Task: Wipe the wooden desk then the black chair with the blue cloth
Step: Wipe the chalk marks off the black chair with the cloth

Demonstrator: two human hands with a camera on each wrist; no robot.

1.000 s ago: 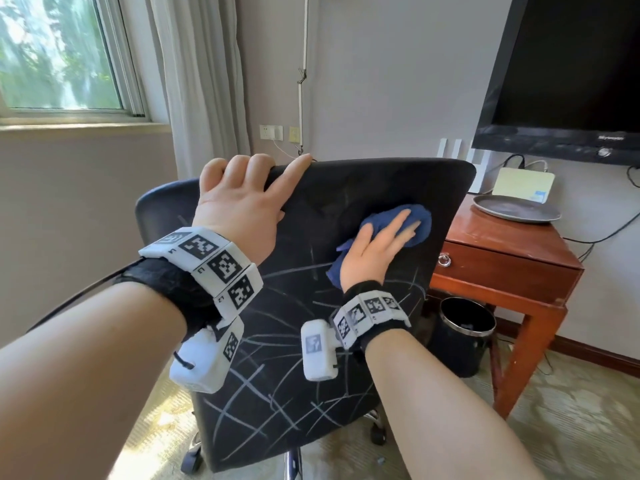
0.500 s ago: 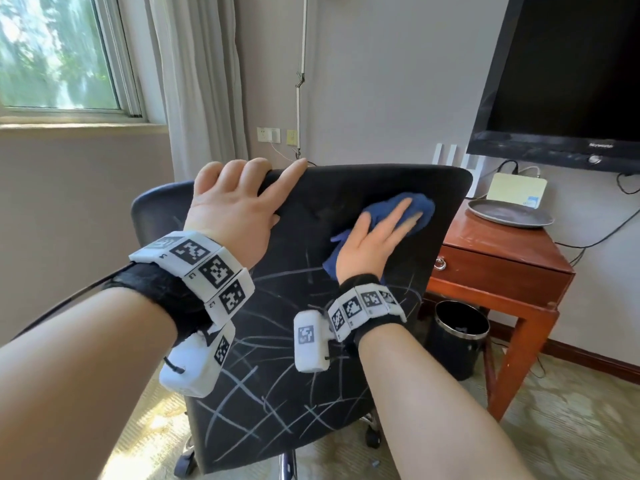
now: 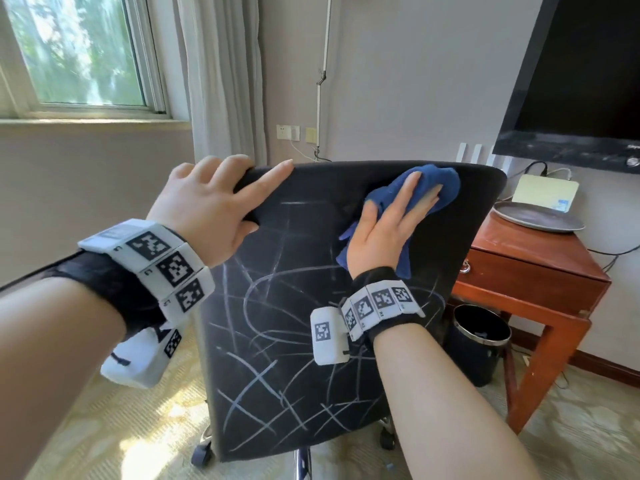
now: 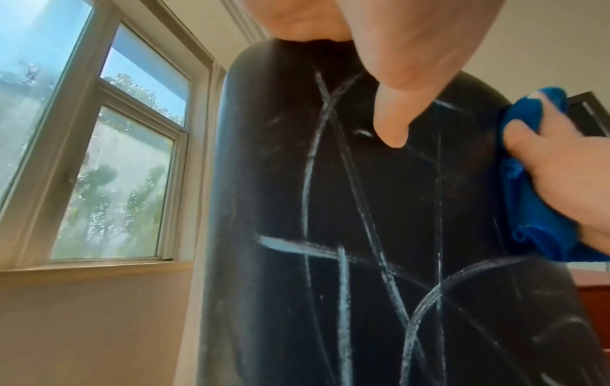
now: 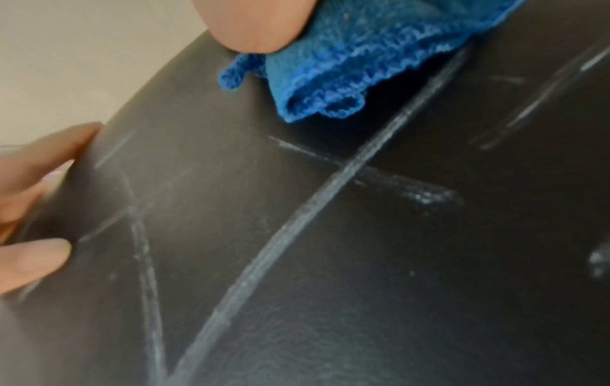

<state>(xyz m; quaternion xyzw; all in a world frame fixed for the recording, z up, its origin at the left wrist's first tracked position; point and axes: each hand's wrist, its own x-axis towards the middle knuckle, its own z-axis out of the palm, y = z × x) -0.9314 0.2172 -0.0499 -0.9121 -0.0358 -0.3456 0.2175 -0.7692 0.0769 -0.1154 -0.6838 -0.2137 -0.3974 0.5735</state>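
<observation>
The black chair (image 3: 298, 341) faces me with its backrest covered in white chalk-like lines, seen close up in both wrist views (image 4: 379, 261) (image 5: 363, 261). My left hand (image 3: 211, 209) grips the backrest's top left edge, fingers curled over the rim and thumb (image 4: 393, 122) on the near face. My right hand (image 3: 391, 223) presses the blue cloth (image 3: 436, 181) flat against the upper right of the backrest with straight fingers. The cloth (image 5: 346, 57) bunches under the palm (image 4: 528, 209). The wooden desk (image 3: 540, 271) stands to the right behind the chair.
On the desk lie a grey plate (image 3: 536, 220) and a pale box (image 3: 543, 192). A dark screen (image 3: 588, 81) hangs above. A black bin (image 3: 478, 344) sits under the desk. A window (image 3: 76, 53) and curtain (image 3: 221, 74) are at the left; carpet lies below.
My right hand has slid the blue cloth up and to the right, toward the top right corner of the backrest. The left hand keeps its grip on the top edge.
</observation>
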